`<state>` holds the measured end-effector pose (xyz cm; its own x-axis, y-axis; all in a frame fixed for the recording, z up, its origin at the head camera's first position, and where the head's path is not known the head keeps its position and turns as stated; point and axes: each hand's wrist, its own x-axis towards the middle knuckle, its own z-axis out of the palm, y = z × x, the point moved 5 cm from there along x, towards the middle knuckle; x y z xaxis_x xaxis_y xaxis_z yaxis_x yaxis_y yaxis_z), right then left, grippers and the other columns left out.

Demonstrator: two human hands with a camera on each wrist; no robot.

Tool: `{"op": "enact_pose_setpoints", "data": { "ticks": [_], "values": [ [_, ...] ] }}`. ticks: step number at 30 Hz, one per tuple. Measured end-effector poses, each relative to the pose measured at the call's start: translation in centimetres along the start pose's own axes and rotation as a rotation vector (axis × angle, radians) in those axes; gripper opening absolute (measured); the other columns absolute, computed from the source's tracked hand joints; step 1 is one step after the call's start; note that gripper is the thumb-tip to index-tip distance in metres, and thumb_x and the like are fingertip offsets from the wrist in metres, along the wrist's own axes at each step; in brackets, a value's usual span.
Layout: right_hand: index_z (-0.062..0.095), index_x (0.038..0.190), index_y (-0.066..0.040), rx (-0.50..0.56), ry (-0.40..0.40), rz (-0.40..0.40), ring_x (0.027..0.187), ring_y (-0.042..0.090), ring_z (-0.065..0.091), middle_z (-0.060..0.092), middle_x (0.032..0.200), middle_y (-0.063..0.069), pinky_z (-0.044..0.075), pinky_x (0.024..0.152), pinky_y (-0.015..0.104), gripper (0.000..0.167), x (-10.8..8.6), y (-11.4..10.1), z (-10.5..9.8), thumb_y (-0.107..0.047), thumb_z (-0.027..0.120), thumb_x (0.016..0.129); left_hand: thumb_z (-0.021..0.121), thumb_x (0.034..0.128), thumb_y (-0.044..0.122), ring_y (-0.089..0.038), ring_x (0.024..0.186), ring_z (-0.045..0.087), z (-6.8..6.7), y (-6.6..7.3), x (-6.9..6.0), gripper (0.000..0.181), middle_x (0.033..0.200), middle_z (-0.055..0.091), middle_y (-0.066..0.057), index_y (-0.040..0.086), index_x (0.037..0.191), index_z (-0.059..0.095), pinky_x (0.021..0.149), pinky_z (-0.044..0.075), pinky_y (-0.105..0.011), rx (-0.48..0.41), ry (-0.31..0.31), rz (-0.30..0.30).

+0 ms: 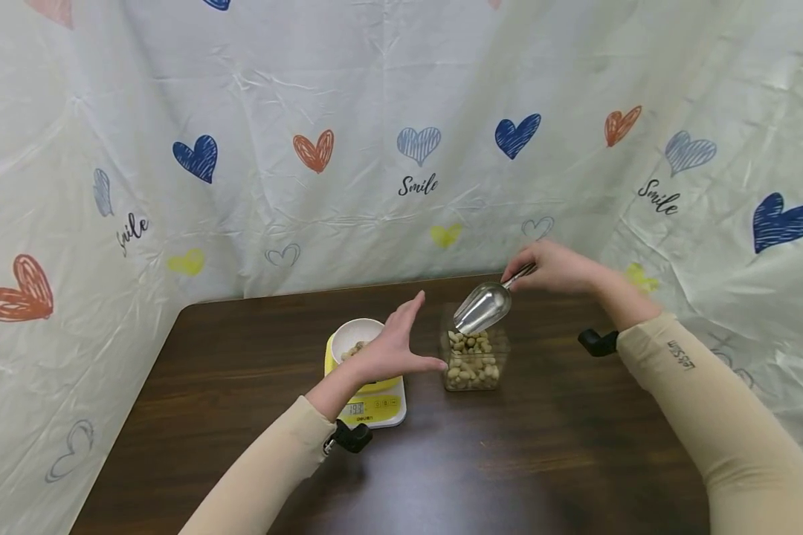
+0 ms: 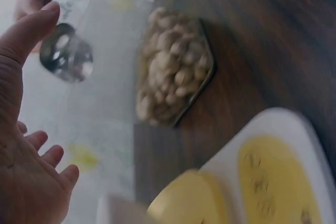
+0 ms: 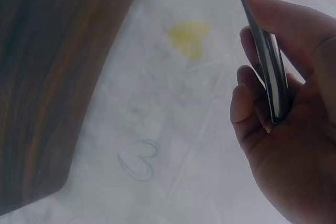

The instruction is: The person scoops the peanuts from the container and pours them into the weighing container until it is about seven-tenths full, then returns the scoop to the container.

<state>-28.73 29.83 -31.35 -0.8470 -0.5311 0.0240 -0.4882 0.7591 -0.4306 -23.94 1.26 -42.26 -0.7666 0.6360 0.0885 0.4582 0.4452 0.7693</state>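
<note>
In the head view, the right hand grips the handle of a metal scoop, whose bowl is tilted down above a clear container of nuts. The right wrist view shows the fingers and thumb around the scoop's handle. The left hand is spread, thumb and fingers apart, between the container and a white bowl. That bowl holds some nuts and stands on a yellow and white scale, partly hidden by the left hand. In the left wrist view the left hand holds nothing.
A dark wooden table carries the scale at centre left and the container to its right. Behind the table and at both sides hangs a pale curtain printed with hearts.
</note>
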Motion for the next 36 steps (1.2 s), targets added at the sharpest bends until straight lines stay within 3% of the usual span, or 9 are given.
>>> {"op": "enact_pose_setpoints", "data": {
  "ticks": [5, 11, 18, 27, 36],
  "values": [
    [0.080, 0.104, -0.017, -0.055, -0.026, -0.017, 0.105, 0.025, 0.061, 0.071, 0.110, 0.001, 0.046, 0.090, 0.048, 0.013, 0.5, -0.1, 0.8, -0.019, 0.080, 0.091, 0.086, 0.0770, 0.055, -0.026, 0.155, 0.007, 2.2, -0.3, 1.5, 0.131, 0.171, 0.004, -0.007, 0.032, 0.164, -0.008, 0.119, 0.023, -0.051, -0.019, -0.032, -0.076],
    [0.080, 0.103, -0.018, -0.119, -0.041, -0.014, 0.107, 0.027, 0.059, 0.068, 0.110, 0.002, 0.045, 0.093, 0.051, 0.014, 0.8, -0.7, 1.5, -0.016, 0.081, 0.090, 0.085, 0.0787, 0.054, -0.028, 0.155, 0.008, 3.0, -1.0, 2.7, 0.128, 0.171, 0.004, -0.005, 0.034, 0.164, -0.008, 0.118, 0.026, -0.054, -0.053, -0.037, -0.118],
    [0.080, 0.102, -0.021, -0.238, -0.038, -0.041, 0.107, 0.028, 0.056, 0.066, 0.107, 0.001, 0.044, 0.092, 0.051, 0.015, 1.0, -2.0, 1.9, -0.013, 0.080, 0.089, 0.085, 0.0751, 0.061, -0.024, 0.155, 0.008, 2.9, -1.0, 3.5, 0.130, 0.171, 0.005, -0.004, 0.033, 0.165, -0.006, 0.118, 0.026, -0.051, -0.049, -0.065, -0.110],
    [0.081, 0.098, -0.017, -0.352, -0.004, -0.128, 0.087, 0.020, 0.048, 0.061, 0.093, -0.003, 0.043, 0.077, 0.041, 0.015, 0.9, -4.0, 2.2, -0.007, 0.080, 0.088, 0.084, 0.0771, 0.060, -0.022, 0.155, 0.011, 3.2, -0.9, 4.1, 0.126, 0.170, 0.010, -0.001, 0.030, 0.166, 0.000, 0.118, 0.027, -0.049, -0.043, -0.100, -0.103],
    [0.081, 0.091, -0.009, -0.574, 0.035, -0.297, 0.081, 0.023, 0.047, 0.058, 0.088, 0.003, 0.047, 0.073, 0.038, 0.013, 1.2, -6.6, 4.0, 0.002, 0.081, 0.084, 0.084, 0.0785, 0.058, -0.021, 0.153, 0.017, 3.2, -0.9, 4.3, 0.123, 0.168, 0.018, -0.002, 0.023, 0.166, 0.005, 0.117, 0.029, -0.047, -0.054, -0.099, -0.068]
  ]
}}
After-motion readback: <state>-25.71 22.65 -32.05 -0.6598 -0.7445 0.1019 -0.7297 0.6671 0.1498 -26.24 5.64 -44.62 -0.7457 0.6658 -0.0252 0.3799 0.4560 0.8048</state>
